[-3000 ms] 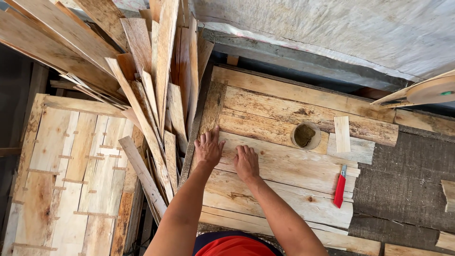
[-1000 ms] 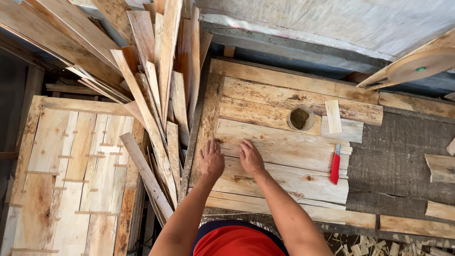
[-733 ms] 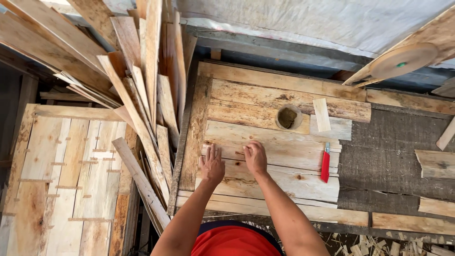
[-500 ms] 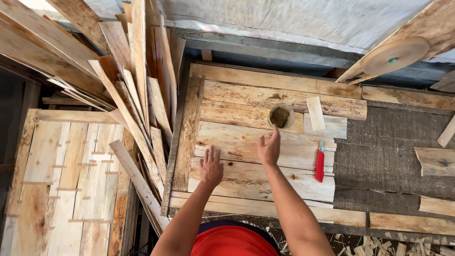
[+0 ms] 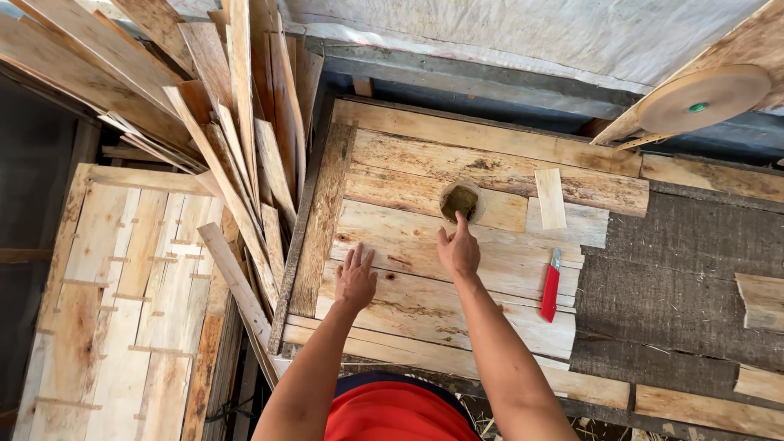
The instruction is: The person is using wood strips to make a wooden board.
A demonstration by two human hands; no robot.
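Observation:
My left hand point(image 5: 355, 278) lies flat, fingers spread, on a pale wooden plank point(image 5: 441, 304) of a rough plank panel point(image 5: 490, 155). My right hand point(image 5: 458, 247) reaches farther up the panel, its fingertips at the near rim of a small round container point(image 5: 460, 200) holding dark brownish stuff. It holds nothing. A red-handled knife point(image 5: 551, 287) lies on the planks to the right of my right hand. A short pale wood strip point(image 5: 550, 198) rests beside the container.
A heap of loose boards point(image 5: 237, 114) leans at the upper left. A flat pale panel point(image 5: 122, 286) lies to the left. Dark rough matting point(image 5: 686, 278) with wood offcuts point(image 5: 759, 300) covers the right. A round tan disc point(image 5: 702, 98) sits at the upper right.
My right hand has left the plank beside my left hand and moved forward to the round container. My left hand stays flat on the planks. The view has shifted closer.

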